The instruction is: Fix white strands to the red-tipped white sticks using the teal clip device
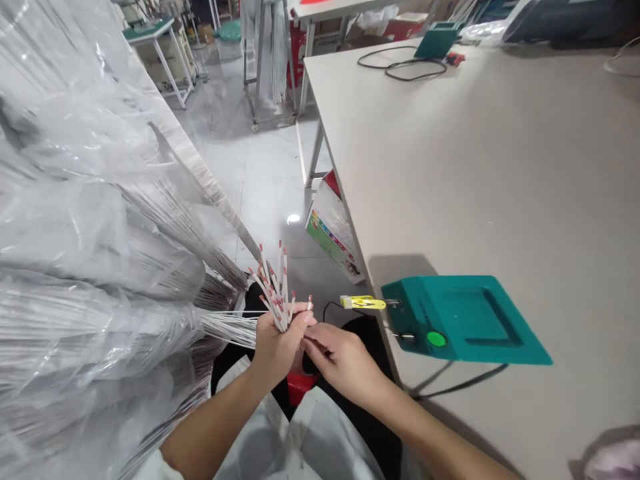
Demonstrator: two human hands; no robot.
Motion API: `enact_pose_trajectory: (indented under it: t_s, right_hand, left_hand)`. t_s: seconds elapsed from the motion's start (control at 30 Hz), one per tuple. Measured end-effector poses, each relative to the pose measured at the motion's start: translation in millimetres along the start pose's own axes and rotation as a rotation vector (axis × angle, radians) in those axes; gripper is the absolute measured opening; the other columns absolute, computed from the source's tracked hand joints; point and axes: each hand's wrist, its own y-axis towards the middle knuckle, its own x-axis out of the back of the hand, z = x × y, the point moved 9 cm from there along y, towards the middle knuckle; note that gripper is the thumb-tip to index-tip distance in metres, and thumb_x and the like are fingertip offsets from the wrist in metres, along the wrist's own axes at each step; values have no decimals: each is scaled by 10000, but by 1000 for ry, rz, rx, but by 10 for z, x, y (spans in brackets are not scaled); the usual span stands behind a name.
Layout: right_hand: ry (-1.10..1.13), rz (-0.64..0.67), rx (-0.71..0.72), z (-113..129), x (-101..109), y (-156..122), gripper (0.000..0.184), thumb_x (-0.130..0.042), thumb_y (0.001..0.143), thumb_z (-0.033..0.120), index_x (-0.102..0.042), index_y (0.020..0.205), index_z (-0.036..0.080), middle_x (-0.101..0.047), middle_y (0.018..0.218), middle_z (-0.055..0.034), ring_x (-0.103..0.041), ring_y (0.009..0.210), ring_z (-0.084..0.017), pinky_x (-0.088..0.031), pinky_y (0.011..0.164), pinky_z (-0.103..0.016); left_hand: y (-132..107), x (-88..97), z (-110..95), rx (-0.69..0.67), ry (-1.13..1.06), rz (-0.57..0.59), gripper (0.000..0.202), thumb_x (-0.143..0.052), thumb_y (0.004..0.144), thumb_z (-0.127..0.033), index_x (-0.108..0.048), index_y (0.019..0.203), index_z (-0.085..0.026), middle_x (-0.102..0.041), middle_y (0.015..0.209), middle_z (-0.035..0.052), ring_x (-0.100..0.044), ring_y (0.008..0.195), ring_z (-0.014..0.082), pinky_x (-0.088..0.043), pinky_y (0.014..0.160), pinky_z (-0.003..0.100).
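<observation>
My left hand (279, 345) is wrapped round a bundle of thin white wires (276, 300) with reddish tips, which fan upward out of the grip. One wire end stands apart from the rest, by my left thumb. Against the left fingertips, my right hand (345, 360) is closed in a pinch; whatever lies between its fingers is hidden. More white wires (227, 327) run from my left hand to plastic-wrapped bundles at the left. To the right of my hands, a yellow clip (364, 303) sticks out from a teal sloped device (483, 320) with a round green button.
Large plastic-wrapped wire bundles (90, 327) fill the left side. The light table (480, 180) stretches along the right, with a second teal device (438, 40) and black cable at its far end. A printed carton (333, 237) stands on the floor beside the table.
</observation>
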Motion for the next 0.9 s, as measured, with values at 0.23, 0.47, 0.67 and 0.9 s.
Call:
enact_pose_trajectory:
  t_s: [0.23, 0.47, 0.67, 0.9]
  right_hand:
    - [319, -333, -127, -16, 486, -3, 163, -496, 853, 247, -642, 914, 207, -632, 837, -55, -572, 556, -106, -503, 495, -247]
    - [-5, -340, 77, 157, 522, -14, 103, -555, 803, 184, -638, 861, 206, -650, 829, -67, -617, 721, -156, -532, 639, -294]
    - [21, -316, 44, 89, 541, 25, 129, -503, 837, 163, -618, 789, 197, -633, 747, -42, -598, 702, -145, -501, 655, -279]
    - [125, -327, -62, 23, 468, 9, 211, -488, 850, 186, -590, 665, 195, -601, 685, -29, -564, 657, -134, -466, 634, -264]
  left_hand:
    - [-78, -54, -163, -72, 74, 22, 137, -618, 718, -229, -729, 748, -154, -718, 747, 42, -638, 736, 181, -493, 717, 279]
    - [-82, -148, -122, -154, 330, 63, 162, -567, 716, -192, -654, 583, -156, -596, 576, 7, -526, 576, 134, -417, 590, 241]
    - [-90, -214, -33, -93, 267, 176, 193, -548, 779, -295, -628, 682, -148, -539, 565, -15, -483, 542, 106, -398, 570, 222]
    - [-158, -149, 93, 6, 144, 71, 242, -532, 803, -363, -587, 703, -149, -413, 434, -63, -378, 399, 69, -334, 453, 207]
